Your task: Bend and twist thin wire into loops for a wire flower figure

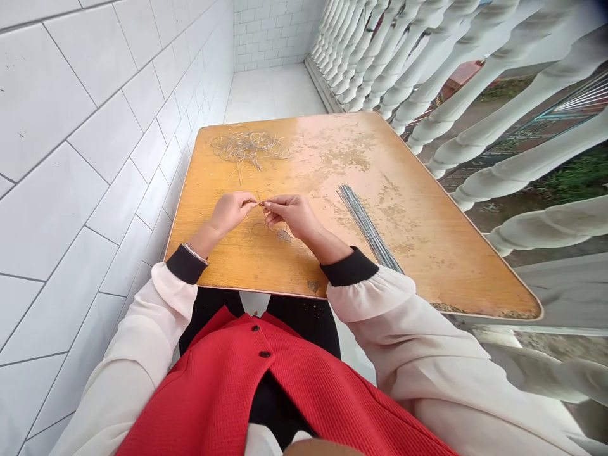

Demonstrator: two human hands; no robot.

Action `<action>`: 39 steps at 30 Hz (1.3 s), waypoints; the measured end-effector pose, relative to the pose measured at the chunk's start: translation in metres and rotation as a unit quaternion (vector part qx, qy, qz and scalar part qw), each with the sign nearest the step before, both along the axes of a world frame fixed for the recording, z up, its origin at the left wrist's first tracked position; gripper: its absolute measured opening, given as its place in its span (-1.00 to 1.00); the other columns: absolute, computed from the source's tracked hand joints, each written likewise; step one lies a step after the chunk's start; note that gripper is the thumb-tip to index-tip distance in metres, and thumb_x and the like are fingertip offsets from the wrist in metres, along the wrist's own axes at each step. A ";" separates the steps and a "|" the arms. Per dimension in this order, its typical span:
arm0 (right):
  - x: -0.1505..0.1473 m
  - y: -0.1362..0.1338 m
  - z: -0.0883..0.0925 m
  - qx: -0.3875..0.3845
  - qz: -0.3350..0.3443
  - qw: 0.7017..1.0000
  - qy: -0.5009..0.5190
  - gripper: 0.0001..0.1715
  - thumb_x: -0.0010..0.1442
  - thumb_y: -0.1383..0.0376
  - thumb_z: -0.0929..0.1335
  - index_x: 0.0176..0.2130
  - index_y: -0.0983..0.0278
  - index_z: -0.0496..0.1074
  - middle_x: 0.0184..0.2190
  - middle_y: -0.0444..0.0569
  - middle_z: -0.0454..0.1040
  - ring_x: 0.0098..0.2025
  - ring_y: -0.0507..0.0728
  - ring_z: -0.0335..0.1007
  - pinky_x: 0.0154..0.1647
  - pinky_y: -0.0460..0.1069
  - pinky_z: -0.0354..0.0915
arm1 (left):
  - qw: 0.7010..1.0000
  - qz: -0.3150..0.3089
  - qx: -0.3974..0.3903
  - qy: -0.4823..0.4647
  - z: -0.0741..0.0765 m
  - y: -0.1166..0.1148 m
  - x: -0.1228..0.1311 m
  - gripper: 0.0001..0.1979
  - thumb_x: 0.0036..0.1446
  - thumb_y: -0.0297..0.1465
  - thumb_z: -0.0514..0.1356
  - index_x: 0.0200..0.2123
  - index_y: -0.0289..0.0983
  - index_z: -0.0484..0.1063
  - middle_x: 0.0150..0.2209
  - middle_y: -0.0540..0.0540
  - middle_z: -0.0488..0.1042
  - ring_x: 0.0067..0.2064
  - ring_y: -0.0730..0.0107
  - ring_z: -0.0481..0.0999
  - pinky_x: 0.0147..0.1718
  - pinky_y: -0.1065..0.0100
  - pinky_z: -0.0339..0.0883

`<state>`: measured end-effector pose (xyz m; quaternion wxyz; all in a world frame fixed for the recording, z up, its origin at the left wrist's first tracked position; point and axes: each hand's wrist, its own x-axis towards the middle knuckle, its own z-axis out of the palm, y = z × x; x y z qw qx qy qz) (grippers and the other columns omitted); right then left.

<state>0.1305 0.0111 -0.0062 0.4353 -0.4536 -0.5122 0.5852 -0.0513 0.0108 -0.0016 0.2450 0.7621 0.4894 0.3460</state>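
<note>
Over the near left part of the desk, pinched a wire piece between the left hand and the right hand. Closed both hands narrowly on it, thumb and forefinger pressed together from either side, the fingertips almost meeting. Curled the remaining fingers in under the palms. Could not tell whether the wire piece touched the desk top, nor make out its shape, so thin at this view. Had a small wire scrap and a faint wire loop on the wood just below the right hand. Had a tangle of wire toward the far left corner, well apart from the hands. Had a bundle of straight rods slantwise beside the right forearm, its near end reaching the right sleeve. Wore a bracelet at the left wrist, next to a dark cuff. Sat between a tiled wall on the left and a white balustrade on the right. Noted worn, flaking patches across the desk's varnish.
</note>
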 end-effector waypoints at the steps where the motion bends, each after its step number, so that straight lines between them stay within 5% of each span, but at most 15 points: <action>1: 0.001 0.000 -0.001 0.002 -0.002 1.000 0.002 -0.82 0.07 0.35 0.59 -0.46 0.36 0.59 -0.61 -0.10 0.49 -0.62 -0.05 0.40 -0.57 -0.18 0.38 | 1.000 0.008 0.010 0.011 -0.001 0.000 0.000 -0.83 0.22 -0.48 0.21 -0.43 -0.28 0.53 -0.54 0.06 0.44 -0.45 0.53 0.39 -0.34 0.42 0.21; 8: 0.000 0.002 0.000 -0.003 -0.028 0.999 0.030 -0.88 0.10 0.39 0.54 -0.45 0.33 0.59 -0.61 -0.15 0.43 -0.60 -0.08 0.31 -0.54 -0.16 0.30 | 0.994 0.054 -0.078 -0.057 -0.004 -0.002 0.002 -0.84 0.28 -0.50 0.16 -0.19 -0.30 0.55 -0.59 0.11 0.41 -0.58 0.59 0.41 -0.45 0.51 0.29; 15: 0.003 0.002 0.004 -0.026 0.002 0.999 0.033 -0.82 0.23 0.34 0.46 -0.42 0.33 0.59 -0.58 -0.12 0.45 -0.58 -0.07 0.31 -0.52 -0.16 0.26 | 0.992 0.067 -0.073 -0.081 -0.005 -0.002 0.004 -0.86 0.28 -0.50 0.15 -0.22 -0.30 0.53 -0.61 0.13 0.40 -0.62 0.64 0.37 -0.51 0.55 0.25; 30: 0.002 0.002 -0.001 0.024 -0.002 1.000 0.015 -0.80 0.07 0.38 0.58 -0.49 0.32 0.54 -0.54 -0.10 0.51 -0.59 -0.07 0.36 -0.53 -0.15 0.37 | 0.999 0.046 0.002 -0.024 -0.013 -0.003 0.007 -0.86 0.30 -0.44 0.13 -0.28 -0.26 0.50 -0.57 0.10 0.42 -0.55 0.56 0.39 -0.36 0.45 0.27; 39: 0.001 -0.001 0.003 -0.002 0.007 1.000 0.007 -0.83 0.07 0.44 0.58 -0.47 0.35 0.57 -0.58 -0.10 0.50 -0.60 -0.07 0.37 -0.52 -0.16 0.41 | 0.986 0.051 0.101 0.124 -0.009 -0.007 0.005 -0.78 0.32 -0.41 0.10 -0.26 -0.25 0.55 -0.34 -0.08 0.62 -0.32 0.37 0.53 -0.26 0.35 0.28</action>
